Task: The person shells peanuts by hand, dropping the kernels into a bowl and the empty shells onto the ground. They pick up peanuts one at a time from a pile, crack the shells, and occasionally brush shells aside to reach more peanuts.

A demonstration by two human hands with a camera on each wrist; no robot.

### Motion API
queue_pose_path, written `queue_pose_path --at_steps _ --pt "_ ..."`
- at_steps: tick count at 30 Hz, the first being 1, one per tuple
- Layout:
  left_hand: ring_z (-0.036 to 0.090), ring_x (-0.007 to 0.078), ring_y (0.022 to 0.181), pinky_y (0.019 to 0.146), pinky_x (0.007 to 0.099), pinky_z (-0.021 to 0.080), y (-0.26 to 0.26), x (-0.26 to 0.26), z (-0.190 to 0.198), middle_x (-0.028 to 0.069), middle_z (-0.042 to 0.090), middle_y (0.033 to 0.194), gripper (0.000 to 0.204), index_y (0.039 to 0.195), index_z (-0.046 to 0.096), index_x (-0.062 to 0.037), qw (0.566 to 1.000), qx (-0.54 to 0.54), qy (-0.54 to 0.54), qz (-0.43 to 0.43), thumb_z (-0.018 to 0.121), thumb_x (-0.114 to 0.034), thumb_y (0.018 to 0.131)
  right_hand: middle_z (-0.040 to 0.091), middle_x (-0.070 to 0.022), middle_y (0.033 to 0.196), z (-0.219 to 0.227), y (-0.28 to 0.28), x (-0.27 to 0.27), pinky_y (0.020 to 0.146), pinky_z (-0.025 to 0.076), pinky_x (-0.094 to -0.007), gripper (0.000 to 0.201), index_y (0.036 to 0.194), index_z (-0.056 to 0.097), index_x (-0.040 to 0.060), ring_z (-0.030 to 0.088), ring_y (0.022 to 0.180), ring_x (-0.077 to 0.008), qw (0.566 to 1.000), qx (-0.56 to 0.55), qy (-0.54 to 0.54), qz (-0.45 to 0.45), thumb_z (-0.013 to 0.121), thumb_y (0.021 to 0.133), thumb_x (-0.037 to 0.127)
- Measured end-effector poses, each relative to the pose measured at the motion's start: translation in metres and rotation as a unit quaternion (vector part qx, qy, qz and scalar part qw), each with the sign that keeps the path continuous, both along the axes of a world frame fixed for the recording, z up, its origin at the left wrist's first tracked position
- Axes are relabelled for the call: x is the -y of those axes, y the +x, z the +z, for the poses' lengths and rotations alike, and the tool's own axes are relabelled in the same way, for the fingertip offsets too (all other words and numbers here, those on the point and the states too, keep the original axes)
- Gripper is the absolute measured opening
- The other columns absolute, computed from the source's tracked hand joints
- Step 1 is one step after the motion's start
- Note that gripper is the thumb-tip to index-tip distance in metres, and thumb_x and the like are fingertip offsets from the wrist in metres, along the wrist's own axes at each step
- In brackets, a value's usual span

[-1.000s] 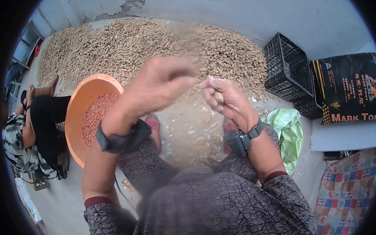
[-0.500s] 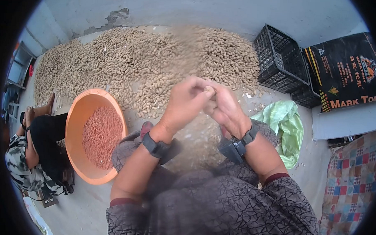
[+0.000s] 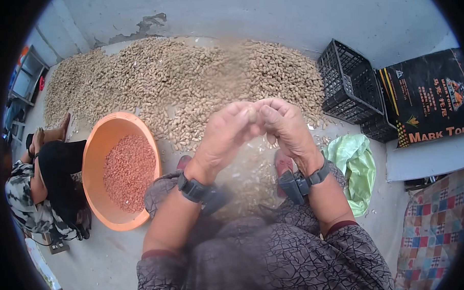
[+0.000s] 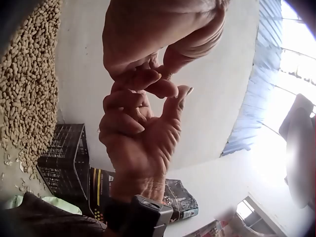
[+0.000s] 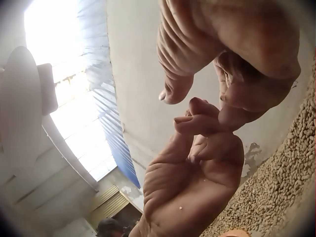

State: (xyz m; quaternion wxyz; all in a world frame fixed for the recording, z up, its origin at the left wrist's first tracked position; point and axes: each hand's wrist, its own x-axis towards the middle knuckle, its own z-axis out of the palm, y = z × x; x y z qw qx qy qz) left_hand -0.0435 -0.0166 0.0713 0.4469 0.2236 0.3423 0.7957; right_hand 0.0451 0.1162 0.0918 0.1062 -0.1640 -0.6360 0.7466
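Observation:
Both hands meet at the fingertips above the floor, in front of the knees. My left hand [image 3: 222, 134] has its thumb and fingers bent in a pinch against the fingers of my right hand [image 3: 291, 128]. In the right wrist view, a pale tan peanut [image 5: 232, 74] shows partly inside the curled fingers of the right hand. The left fingertips [image 5: 190, 121] lie right beside these fingers, and what they pinch is mostly hidden. Beyond the hands spreads a large heap of unshelled peanuts [image 3: 173, 78]. An orange basin [image 3: 93, 165] with reddish shelled peanuts [image 3: 129, 171] stands left of the knees.
Black plastic crates [image 3: 350, 84] stand by the wall at right, next to a black printed sack [image 3: 427, 97]. A green plastic bag [image 3: 353, 166] lies near the right knee. Another person [image 3: 36, 187] sits at far left. Shell bits [image 3: 248, 180] litter the floor between the feet.
My left hand, blurred and apart a second ago, has come right to meet the right hand. Since half a second ago the hands have opened slightly away from each other, fingertips still close.

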Motion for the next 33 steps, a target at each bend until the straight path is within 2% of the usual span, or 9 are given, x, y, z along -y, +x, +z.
queue_pose_path --at_steps 1,5,8,11,18,20,30,32,33 --pt "0.052 0.005 0.074 0.067 0.0176 0.043 0.001 0.001 0.004 0.0005 0.058 0.088 0.035 0.116 0.053 0.0026 1.0 0.002 0.003 -0.014 0.055 -0.023 0.092 0.064 -0.0058 0.082 0.005 0.0 0.001 0.051 0.043 -0.0184 0.027 0.098 0.063 -0.0007 0.058 0.068 -0.008 0.998 0.026 0.055 0.015 0.064 0.083 0.022" --pt "0.055 0.0087 0.087 0.075 0.0229 0.046 0.002 0.003 0.002 0.0045 0.059 0.101 0.033 0.116 0.056 0.0043 0.999 0.018 -0.027 -0.029 0.055 -0.018 0.092 0.063 -0.0045 0.08 0.014 0.0 0.008 0.055 0.044 -0.0188 0.025 0.097 0.064 0.0001 0.057 0.066 -0.0068 0.999 -0.003 0.034 0.037 0.068 0.079 0.017" --pt "0.057 0.0092 0.083 0.072 0.0223 0.047 0.001 0.003 -0.001 0.0045 0.06 0.097 0.033 0.116 0.056 0.0044 0.999 -0.015 -0.038 -0.022 0.053 -0.017 0.092 0.063 -0.004 0.078 0.011 -0.003 0.008 0.057 0.045 -0.0194 0.025 0.097 0.063 -0.0008 0.056 0.064 -0.0072 0.993 -0.011 0.113 0.037 0.069 0.078 0.015" --pt "0.055 0.0081 0.074 0.066 0.0201 0.043 0.002 0.004 0.004 0.0024 0.061 0.088 0.039 0.121 0.051 0.0061 0.991 -0.097 -0.088 -0.021 0.05 -0.023 0.095 0.062 -0.0046 0.074 0.008 -0.004 0.008 0.055 0.045 -0.0201 0.023 0.095 0.063 -0.003 0.056 0.061 -0.0078 0.995 -0.019 0.084 0.047 0.068 0.078 0.012" --pt "0.064 0.0124 0.074 0.064 0.0217 0.048 0.003 0.004 0.002 0.0088 0.065 0.091 0.031 0.115 0.058 0.0031 0.997 -0.075 -0.022 -0.018 0.048 -0.017 0.093 0.057 -0.0037 0.063 0.005 -0.001 0.008 0.047 0.041 -0.0211 0.021 0.091 0.063 -0.0068 0.054 0.054 -0.0087 0.994 -0.053 -0.057 0.076 0.064 0.081 0.011" --pt "0.064 0.0165 0.075 0.063 0.0237 0.049 0.008 0.005 0.008 0.0149 0.065 0.091 0.05 0.12 0.049 0.0103 0.973 -0.221 -0.063 0.001 0.042 -0.033 0.097 0.056 -0.0033 0.061 0.006 0.001 0.009 0.046 0.04 -0.021 0.02 0.09 0.064 -0.0077 0.053 0.053 -0.009 0.992 -0.064 -0.068 0.084 0.063 0.081 0.011" --pt "0.066 0.0192 0.078 0.066 0.0257 0.051 0.002 0.001 -0.001 0.0168 0.064 0.093 0.049 0.118 0.051 0.0111 0.986 -0.153 -0.066 -0.023 0.041 -0.033 0.097 0.054 -0.0033 0.058 0.007 -0.003 0.01 0.044 0.038 -0.0217 0.02 0.09 0.063 -0.0101 0.048 0.048 -0.0073 0.99 -0.038 -0.126 0.059 0.058 0.083 0.008" --pt "0.064 0.014 0.081 0.067 0.0234 0.048 0.0 -0.001 0.01 0.0085 0.065 0.089 0.032 0.109 0.06 0.0057 0.999 -0.008 -0.018 -0.032 0.047 -0.02 0.094 0.055 -0.0035 0.058 0.006 -0.005 0.008 0.044 0.037 -0.021 0.019 0.089 0.062 -0.0094 0.048 0.048 -0.0067 0.99 -0.048 -0.122 0.048 0.06 0.083 0.009" --pt "0.064 0.014 0.081 0.067 0.0234 0.048 0.0 -0.001 0.01 0.0085 0.065 0.089 0.032 0.109 0.06 0.0057 0.999 -0.009 -0.017 -0.033 0.047 -0.02 0.094 0.055 -0.0035 0.058 0.001 -0.006 0.005 0.044 0.037 -0.0201 0.02 0.088 0.062 -0.0083 0.048 0.049 -0.0061 0.995 -0.046 -0.087 0.034 0.063 0.082 0.01"
